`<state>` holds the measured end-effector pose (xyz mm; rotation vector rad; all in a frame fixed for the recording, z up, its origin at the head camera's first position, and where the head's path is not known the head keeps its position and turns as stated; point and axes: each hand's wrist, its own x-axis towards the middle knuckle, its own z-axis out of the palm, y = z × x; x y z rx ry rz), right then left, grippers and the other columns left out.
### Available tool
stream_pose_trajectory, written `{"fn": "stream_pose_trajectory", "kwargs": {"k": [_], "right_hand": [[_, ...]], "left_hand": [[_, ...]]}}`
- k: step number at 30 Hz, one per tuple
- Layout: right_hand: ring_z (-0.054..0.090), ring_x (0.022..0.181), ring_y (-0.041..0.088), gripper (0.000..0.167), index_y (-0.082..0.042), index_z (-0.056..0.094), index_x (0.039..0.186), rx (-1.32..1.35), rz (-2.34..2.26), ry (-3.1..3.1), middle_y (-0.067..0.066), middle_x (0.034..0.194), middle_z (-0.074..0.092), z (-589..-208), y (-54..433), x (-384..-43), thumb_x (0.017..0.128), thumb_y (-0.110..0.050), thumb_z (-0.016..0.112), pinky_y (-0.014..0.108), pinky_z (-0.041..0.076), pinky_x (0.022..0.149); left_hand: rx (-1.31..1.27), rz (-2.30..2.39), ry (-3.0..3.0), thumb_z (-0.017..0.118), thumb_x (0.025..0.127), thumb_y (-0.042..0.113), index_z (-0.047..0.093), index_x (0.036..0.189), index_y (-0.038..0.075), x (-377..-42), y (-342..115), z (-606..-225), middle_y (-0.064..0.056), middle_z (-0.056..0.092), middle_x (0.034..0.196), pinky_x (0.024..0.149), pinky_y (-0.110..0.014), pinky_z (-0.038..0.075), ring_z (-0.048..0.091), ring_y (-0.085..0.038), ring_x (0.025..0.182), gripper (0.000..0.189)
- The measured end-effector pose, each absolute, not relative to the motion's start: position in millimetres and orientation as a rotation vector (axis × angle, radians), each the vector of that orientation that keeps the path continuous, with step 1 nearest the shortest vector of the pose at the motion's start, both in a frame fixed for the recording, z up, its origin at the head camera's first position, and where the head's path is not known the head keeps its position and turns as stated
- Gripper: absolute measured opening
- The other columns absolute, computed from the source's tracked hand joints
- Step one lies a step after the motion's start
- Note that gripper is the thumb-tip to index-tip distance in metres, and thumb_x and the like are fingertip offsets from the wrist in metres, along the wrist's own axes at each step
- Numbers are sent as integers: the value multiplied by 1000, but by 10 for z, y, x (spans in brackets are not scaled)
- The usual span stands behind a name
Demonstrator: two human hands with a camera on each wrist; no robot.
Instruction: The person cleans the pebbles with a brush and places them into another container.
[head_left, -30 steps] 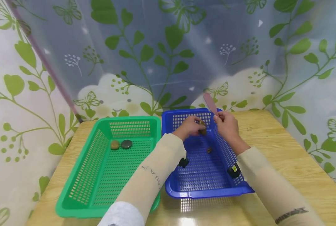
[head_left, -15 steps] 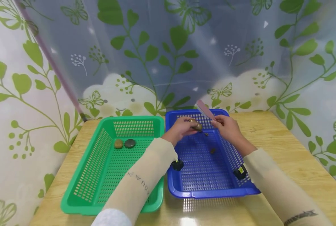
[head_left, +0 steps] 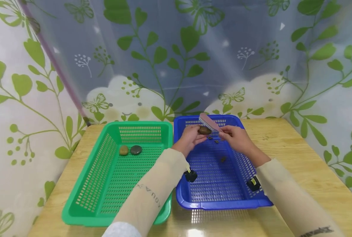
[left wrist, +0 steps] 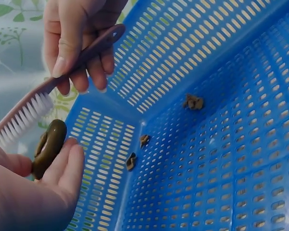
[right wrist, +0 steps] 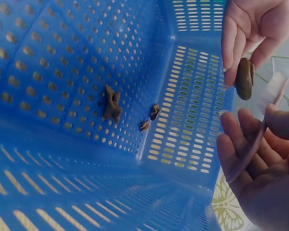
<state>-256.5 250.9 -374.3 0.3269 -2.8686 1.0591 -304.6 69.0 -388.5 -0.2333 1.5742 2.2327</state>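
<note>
Over the back of the blue basket (head_left: 232, 206), my left hand (head_left: 190, 136) holds a smooth olive-brown stone (head_left: 204, 130) between thumb and fingers. A brown muddy patch clings to the side facing the brush (left wrist: 40, 144). The pink-handled brush (head_left: 210, 123) is in my right hand (head_left: 238, 140), pinched by its handle between thumb and fingers. Its white bristles (left wrist: 26, 115) point down at the stone, right beside it. Below on the basket floor lie a larger brown clump (right wrist: 111, 103) and two smaller brown bits (right wrist: 155, 111) near the back wall.
A green basket (head_left: 84, 221) stands close on the left, with a tan stone (head_left: 123, 150) and a dark grey stone (head_left: 136, 150) inside. Both baskets rest on a wooden table (head_left: 294, 158). A leaf-patterned curtain (head_left: 170, 65) hangs right behind.
My left hand has shifted left and turned the stone. The brush has come down and left onto the stone's upper side. Small brown bits now lie on the basket floor beneath it.
</note>
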Motion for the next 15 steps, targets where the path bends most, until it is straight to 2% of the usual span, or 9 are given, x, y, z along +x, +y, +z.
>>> {"fn": "stream_pose_trajectory", "kwargs": {"k": [3,6,10,15], "right_hand": [[65,88,30,30,2,63,120,358,1022,-2888,16,97,70,-3742,2510,-2554,101,-19,53,41,49,73],[64,84,28,28,1,65,116,401,989,-2899,14,93,70,-3752,2511,-2549,101,-19,54,39,47,71],[63,80,24,27,0,65,115,409,977,-2899,11,91,71,-3773,2519,-2548,100,-19,55,38,47,69],[67,84,25,32,3,62,121,417,1029,-2920,12,94,72,-3781,2523,-2556,100,-19,56,41,52,72]], "left_hand": [[-226,2217,1650,41,104,12,51,135,0,-3048,697,-3906,-22,64,122,92,-39,52,65,-30,107,35],[-238,2195,1703,46,102,14,56,132,3,-3051,702,-3919,-19,67,117,84,-33,54,69,-24,97,33],[-226,2196,1701,49,102,13,56,133,4,-3059,713,-3923,-19,68,114,81,-32,55,70,-19,86,33],[-232,2185,1646,46,102,11,54,136,4,-3071,705,-3912,-21,66,117,92,-38,52,69,-26,98,35]]}}
